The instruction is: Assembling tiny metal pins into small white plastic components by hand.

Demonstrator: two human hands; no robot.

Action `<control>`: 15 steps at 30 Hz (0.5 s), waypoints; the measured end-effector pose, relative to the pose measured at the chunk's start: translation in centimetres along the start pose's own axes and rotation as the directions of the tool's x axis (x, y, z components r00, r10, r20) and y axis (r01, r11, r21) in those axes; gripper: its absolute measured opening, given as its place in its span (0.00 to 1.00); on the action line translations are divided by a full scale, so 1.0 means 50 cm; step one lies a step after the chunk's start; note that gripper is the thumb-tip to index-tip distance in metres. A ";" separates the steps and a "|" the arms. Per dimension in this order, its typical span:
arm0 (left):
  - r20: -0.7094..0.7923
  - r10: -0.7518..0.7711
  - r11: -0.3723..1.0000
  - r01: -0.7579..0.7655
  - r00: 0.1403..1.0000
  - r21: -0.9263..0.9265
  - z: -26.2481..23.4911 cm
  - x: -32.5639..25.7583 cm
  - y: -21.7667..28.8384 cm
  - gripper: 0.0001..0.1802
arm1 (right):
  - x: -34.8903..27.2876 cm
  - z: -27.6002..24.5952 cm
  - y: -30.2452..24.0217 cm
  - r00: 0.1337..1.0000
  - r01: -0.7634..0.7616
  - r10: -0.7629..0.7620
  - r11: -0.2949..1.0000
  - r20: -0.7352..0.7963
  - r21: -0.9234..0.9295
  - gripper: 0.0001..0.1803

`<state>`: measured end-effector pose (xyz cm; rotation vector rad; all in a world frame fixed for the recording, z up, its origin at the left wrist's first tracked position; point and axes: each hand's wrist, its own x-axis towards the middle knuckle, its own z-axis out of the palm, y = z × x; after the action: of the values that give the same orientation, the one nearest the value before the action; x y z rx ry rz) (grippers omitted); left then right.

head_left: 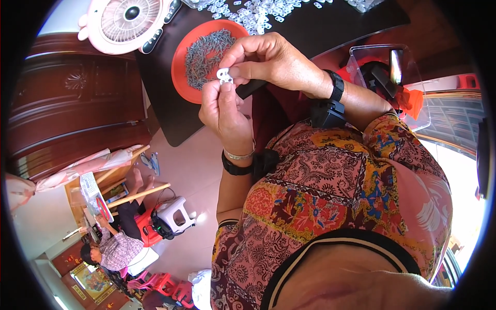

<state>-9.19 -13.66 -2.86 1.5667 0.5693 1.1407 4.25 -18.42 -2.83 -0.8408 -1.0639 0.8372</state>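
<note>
Between my two hands is a small white plastic piece with holes (223,73). My left hand (225,113) pinches its lower end between thumb and fingers. Thumb and forefinger of my right hand (276,61) close on its upper right side. The fingertips hide part of it, so I cannot tell whether it is one piece or two. Just beyond my hands, an orange-red bowl (179,66) holds a heap of small grey screw-like parts (202,56). Many similar white pieces (254,19) lie scattered on the dark table (178,116) past the bowl.
A pale pink fan (132,31) stands at the table's far left. To my right, a clear plastic bin (421,111) holds dark objects and something orange. Another person (121,250) sits at lower left, near a red and grey stool (175,217) and a wooden frame.
</note>
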 end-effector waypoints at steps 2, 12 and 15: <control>0.008 -0.019 1.000 0.019 1.000 0.005 0.000 0.000 0.001 0.08 | 0.000 -0.002 0.000 1.000 -0.006 0.006 1.000 0.008 0.004 0.07; 0.006 -0.042 0.998 0.042 0.999 -0.042 0.000 -0.003 -0.011 0.10 | -0.002 -0.003 -0.003 0.999 0.013 -0.008 0.994 0.050 -0.110 0.08; 0.009 -0.058 0.996 0.059 0.998 -0.064 -0.001 -0.004 -0.016 0.10 | -0.005 0.000 0.000 0.998 0.052 -0.044 0.988 0.054 -0.147 0.09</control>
<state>-9.18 -13.53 -3.65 1.4891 0.5650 1.0991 4.17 -18.63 -2.93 -0.9190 -1.1972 0.7487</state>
